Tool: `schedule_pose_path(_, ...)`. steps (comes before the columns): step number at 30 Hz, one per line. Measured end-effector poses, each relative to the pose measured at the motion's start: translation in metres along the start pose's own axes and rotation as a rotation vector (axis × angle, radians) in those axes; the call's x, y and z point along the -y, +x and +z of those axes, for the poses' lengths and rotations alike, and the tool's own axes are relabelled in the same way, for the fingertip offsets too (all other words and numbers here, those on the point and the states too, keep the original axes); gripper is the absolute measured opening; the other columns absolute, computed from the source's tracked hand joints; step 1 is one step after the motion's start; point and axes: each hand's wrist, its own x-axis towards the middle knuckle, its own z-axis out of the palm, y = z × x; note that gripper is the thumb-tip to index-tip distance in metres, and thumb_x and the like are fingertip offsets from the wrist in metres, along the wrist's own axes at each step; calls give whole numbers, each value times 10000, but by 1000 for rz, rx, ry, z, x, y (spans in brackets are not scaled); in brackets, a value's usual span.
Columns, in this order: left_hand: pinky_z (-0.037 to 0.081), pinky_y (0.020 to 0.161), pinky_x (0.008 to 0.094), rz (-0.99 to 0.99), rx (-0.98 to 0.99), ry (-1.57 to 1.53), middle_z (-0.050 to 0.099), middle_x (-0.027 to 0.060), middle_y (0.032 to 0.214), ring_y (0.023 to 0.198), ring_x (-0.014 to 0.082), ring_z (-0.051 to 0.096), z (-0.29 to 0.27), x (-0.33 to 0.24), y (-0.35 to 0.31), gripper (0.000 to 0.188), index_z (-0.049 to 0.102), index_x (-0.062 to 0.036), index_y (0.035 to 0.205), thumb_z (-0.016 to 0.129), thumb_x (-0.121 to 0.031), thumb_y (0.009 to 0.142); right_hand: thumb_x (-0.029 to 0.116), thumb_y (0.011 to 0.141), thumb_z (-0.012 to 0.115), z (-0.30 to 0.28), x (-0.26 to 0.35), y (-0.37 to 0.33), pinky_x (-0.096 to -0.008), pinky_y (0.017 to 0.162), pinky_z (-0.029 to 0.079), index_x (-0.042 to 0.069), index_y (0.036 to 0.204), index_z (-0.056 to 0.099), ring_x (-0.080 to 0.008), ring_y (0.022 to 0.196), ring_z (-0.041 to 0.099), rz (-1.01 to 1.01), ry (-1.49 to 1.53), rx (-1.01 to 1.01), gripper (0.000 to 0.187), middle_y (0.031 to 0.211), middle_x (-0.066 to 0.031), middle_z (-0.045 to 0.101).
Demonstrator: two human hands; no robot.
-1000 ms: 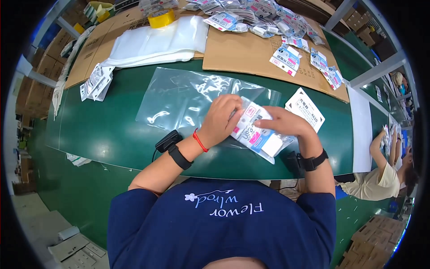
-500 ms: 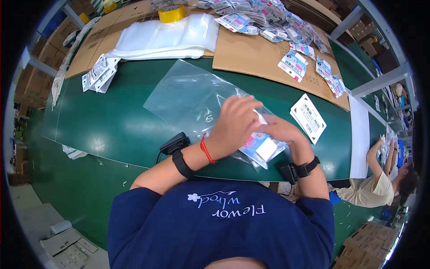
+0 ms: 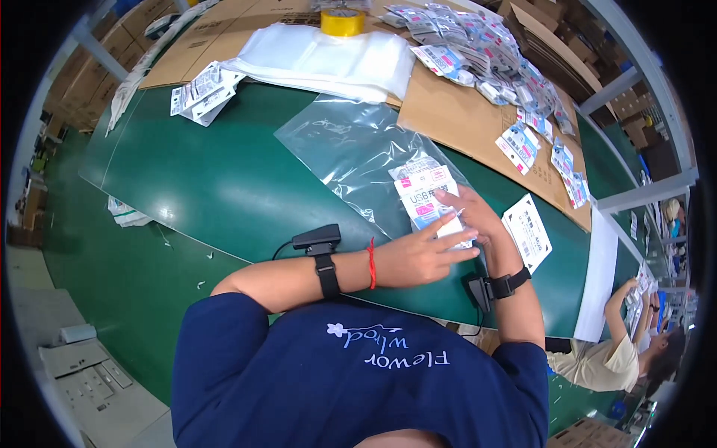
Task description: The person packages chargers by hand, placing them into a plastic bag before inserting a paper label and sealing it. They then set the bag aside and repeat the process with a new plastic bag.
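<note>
White showed on the packet [image 3: 424, 197]; the right hand [image 3: 484, 217] clamped its edge, the left hand [image 3: 423, 258] touched it, grip unclear; even pressure seemed best.

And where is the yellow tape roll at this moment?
In the head view, the yellow tape roll is near the top middle, at the far edge of the plastic bags, left of the packet pile.

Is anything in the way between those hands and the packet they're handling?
Nothing visible: the right hand is at the packet, its thumb over the front, and the left hand reaches across the lower part. The clear bag shows behind, not between.
</note>
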Motion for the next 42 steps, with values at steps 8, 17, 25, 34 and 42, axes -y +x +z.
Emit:
schedule_pose_path(8,179,1101,570,-18,-58,-69,451,45,1386,1338,243,349,-9,7,-15,64,633,-111,743,594,-150,774,213,896,615,6,6,17,-256,693,526,-25,1175,527,-134,813,639,-7,56,8,377,1006,-97,649)
schedule_pose_path(17,177,1106,567,11,-122,-19,483,44,1359,1332,239,363,-5,-2,-9,90,672,-99,816,603,-134,769,257,906,603,12,7,31,-291,757,521,-28,1184,515,-159,883,631,-3,21,35,408,1035,-105,635)
schedule_pose_path(25,213,1095,576,45,-255,-130,497,80,1339,1324,279,371,-13,-15,9,97,675,-56,776,607,-121,752,301,921,571,67,2,19,-280,707,551,-15,1279,423,-170,929,627,-50,362,-71,500,1171,-117,569)
schedule_pose_path(34,238,1096,571,183,-333,-315,540,98,1271,1314,300,381,-3,-34,10,124,670,-19,783,600,-104,728,162,923,560,86,-19,32,-330,749,575,43,1370,298,-224,955,623,-43,178,77,532,1184,-122,541)
schedule_pose_path(42,273,1075,547,356,-190,-305,550,116,1262,1298,339,393,-17,-36,14,280,654,-12,1006,602,-162,775,144,908,581,124,-6,85,-349,832,546,59,1425,203,-264,985,614,-204,270,54,647,1233,-152,511)
